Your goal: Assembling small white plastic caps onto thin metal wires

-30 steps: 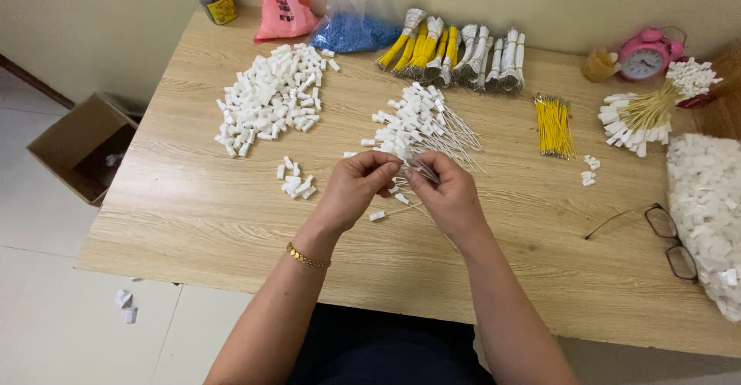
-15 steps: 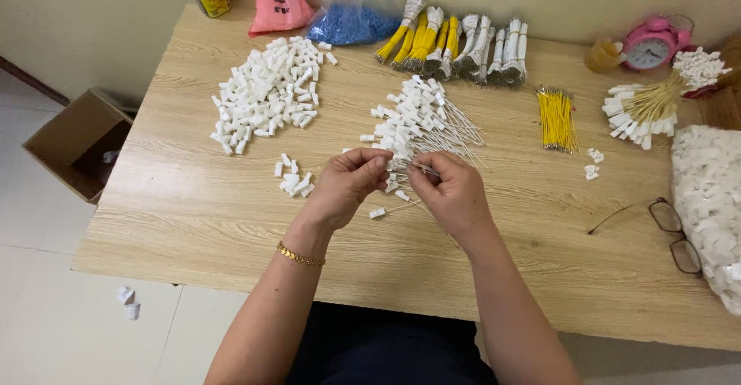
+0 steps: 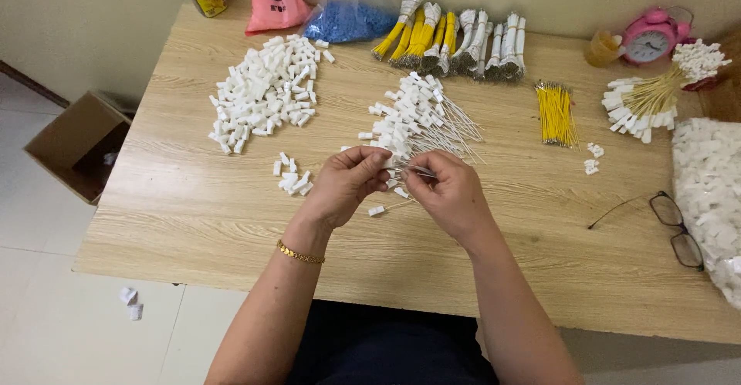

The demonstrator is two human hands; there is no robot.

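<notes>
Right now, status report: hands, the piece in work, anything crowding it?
Left hand and right hand pinch a white connector with wire together above the table. Pile of wired connectors just behind. One loose connector below.

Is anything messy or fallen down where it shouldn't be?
Yes. Two small white pieces lie on the floor beside the table, away from the big white pile on top. A few loose white pieces also sit apart near the yellow wire bundle. Nothing looks broken.
</notes>
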